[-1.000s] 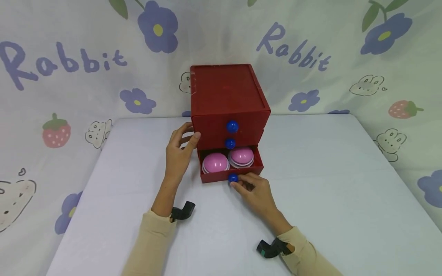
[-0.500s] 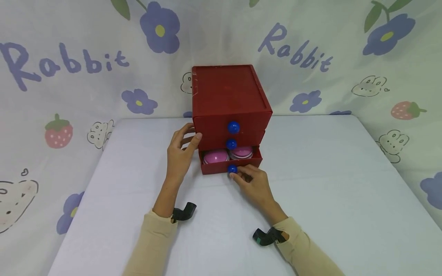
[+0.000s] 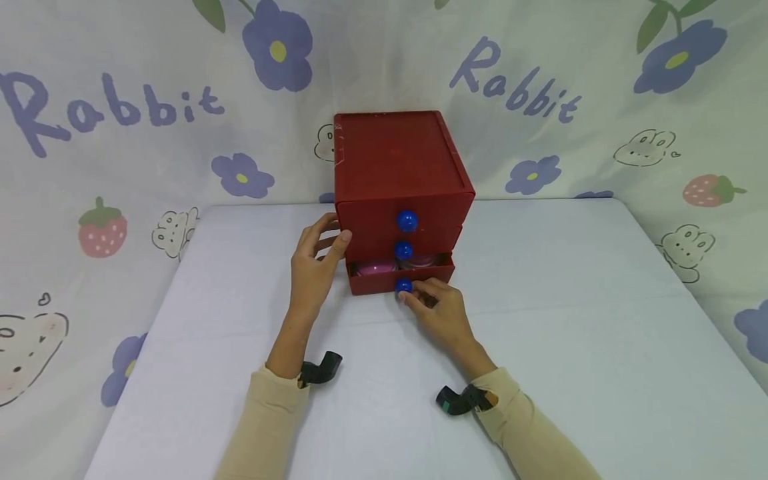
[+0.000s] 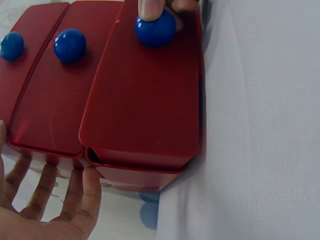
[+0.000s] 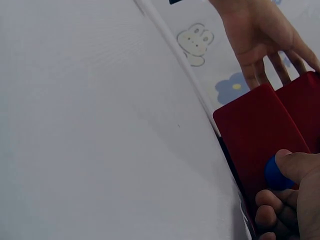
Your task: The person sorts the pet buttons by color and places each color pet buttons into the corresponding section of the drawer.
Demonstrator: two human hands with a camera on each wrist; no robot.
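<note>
A red drawer cabinet (image 3: 393, 157) with round blue knobs stands on the table's far half. Its bottom drawer (image 3: 372, 285) sticks out a little. Two pink domed things with pale rims, a left one (image 3: 376, 268) and a right one (image 3: 421, 261), sit inside, mostly hidden by the drawer front and the cabinet. My right hand (image 3: 445, 317) pinches the bottom drawer's blue knob (image 4: 154, 32) between thumb and fingers, also visible in the right wrist view. Against the cabinet's left side rests my left hand (image 3: 312, 272), its fingers (image 4: 42, 187) spread and extended.
A white cloth covers the table (image 3: 570, 320). Behind the cabinet hangs a pale curtain (image 3: 384, 53) printed with flowers, rabbits and strawberries. The upper drawer's knob (image 3: 407, 221) and the middle drawer's knob (image 3: 403, 250) project from closed fronts.
My right hand has pushed the bottom drawer inward, away from me, so less of the pink things shows. The left hand has stayed at the cabinet's side.
</note>
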